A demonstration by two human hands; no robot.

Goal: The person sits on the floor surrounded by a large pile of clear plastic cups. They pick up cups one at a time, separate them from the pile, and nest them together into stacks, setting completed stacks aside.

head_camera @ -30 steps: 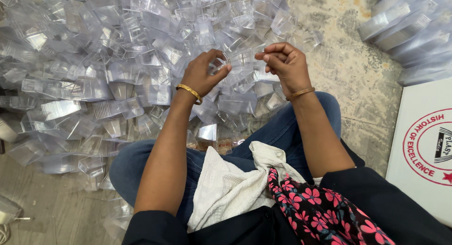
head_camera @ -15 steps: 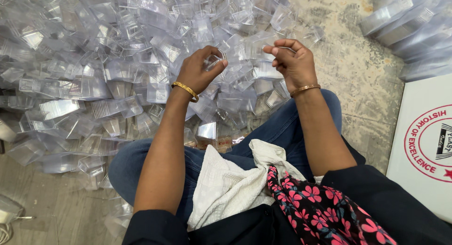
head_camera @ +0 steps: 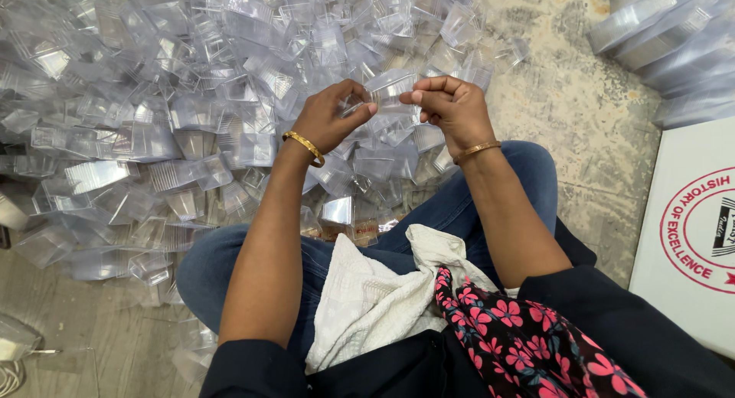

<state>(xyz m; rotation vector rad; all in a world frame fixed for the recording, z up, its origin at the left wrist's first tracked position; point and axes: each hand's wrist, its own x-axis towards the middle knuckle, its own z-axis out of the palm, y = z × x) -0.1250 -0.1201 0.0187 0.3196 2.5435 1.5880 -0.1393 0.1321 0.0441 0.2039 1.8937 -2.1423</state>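
Note:
My left hand [head_camera: 331, 116] and my right hand [head_camera: 450, 106] are raised side by side over a big heap of clear plastic containers [head_camera: 191, 107]. Between them I hold one small clear plastic container [head_camera: 390, 86], the left fingers pinching its left end and the right fingers its right edge. Each wrist carries a gold bangle. My forearms come up from dark sleeves at the bottom of the view, above my jeans-clad knees.
A white cloth [head_camera: 375, 298] and a dark flowered fabric [head_camera: 528, 337] lie on my lap. Stacked clear containers [head_camera: 666, 38] sit at the top right. A white box with a red round emblem [head_camera: 689, 229] stands at the right on the worn floor [head_camera: 574, 122].
My hands, apart half a second ago, have come together. The right hand now grips the clear container that the left hand held.

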